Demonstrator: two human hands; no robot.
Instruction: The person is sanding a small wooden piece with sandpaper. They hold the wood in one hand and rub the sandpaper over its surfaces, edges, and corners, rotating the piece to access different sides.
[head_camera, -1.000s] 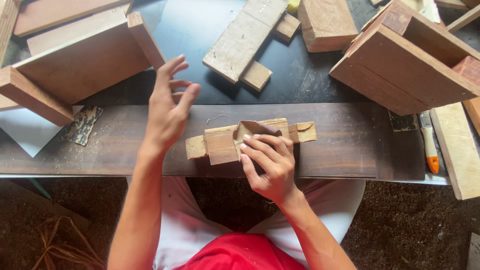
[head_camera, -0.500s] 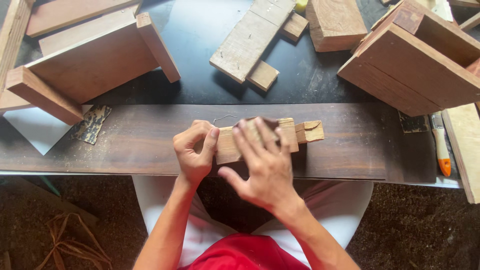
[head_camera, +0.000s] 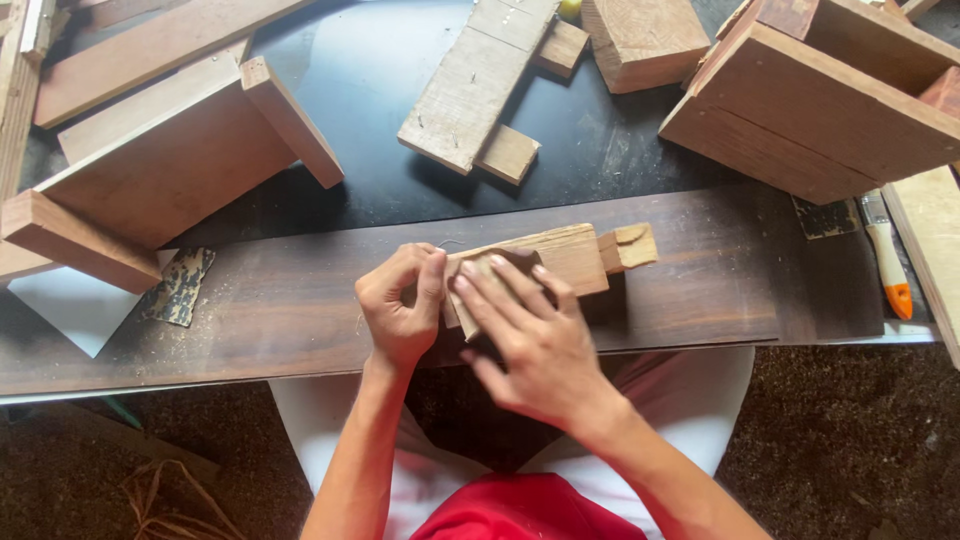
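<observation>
Viewed from the head camera, nearest the body, the left hand (head_camera: 400, 310) clenches around the near end of a small wooden block (head_camera: 540, 262), fingers (head_camera: 432, 285) curled over its edge. The right hand (head_camera: 530, 345) lies flat across the block's top, fingers spread and pressing what appears to be a piece of sandpaper (head_camera: 500, 262) against the wood; whether the sheet is pinched or merely pressed down cannot be told. The block rests on a dark plank (head_camera: 700, 300) laid along the front of the bench (head_camera: 380, 80), with a short tenon-like stub (head_camera: 630, 246) projecting at its far right end.

For good sanding, the holding hand should pin the block firmly to the plank while the flat hand strokes along the grain with even pressure, keeping the abrasive flush so edges are not rounded.

Beyond, a scrap of worn abrasive sheet (head_camera: 180, 285) lies to the left, and an orange-handled brush (head_camera: 885, 260) to the right. Farther back sit a pale slat assembly (head_camera: 470, 90), an open wooden box (head_camera: 820, 100) and a larger board frame (head_camera: 160, 160).

Compared with a second ago, the left hand, then lifted open above the plank, has closed on the block, and the right hand has slid further over its top.
</observation>
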